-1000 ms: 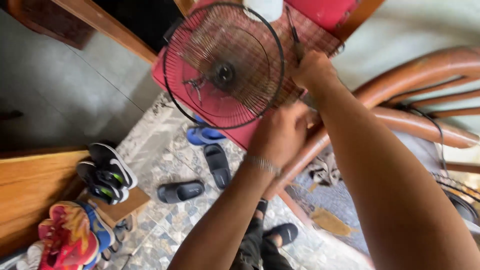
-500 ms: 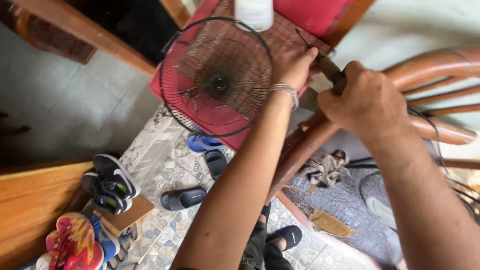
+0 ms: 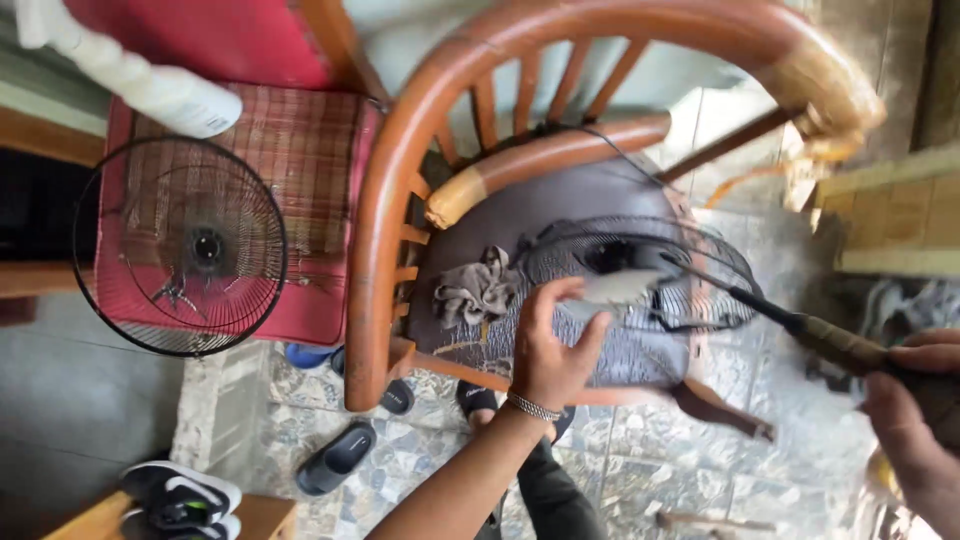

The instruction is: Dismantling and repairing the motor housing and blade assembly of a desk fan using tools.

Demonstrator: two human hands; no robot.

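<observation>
left hand [image 3: 548, 345]: arm stretched forward, bracelet at wrist, fingers half curled, thumb up | right hand [image 3: 915, 405]: at right edge, fingers curled in a grip, partly out of frame

Single head-worn view, looking steeply down, close above chair [image 3: 400, 230]
</observation>
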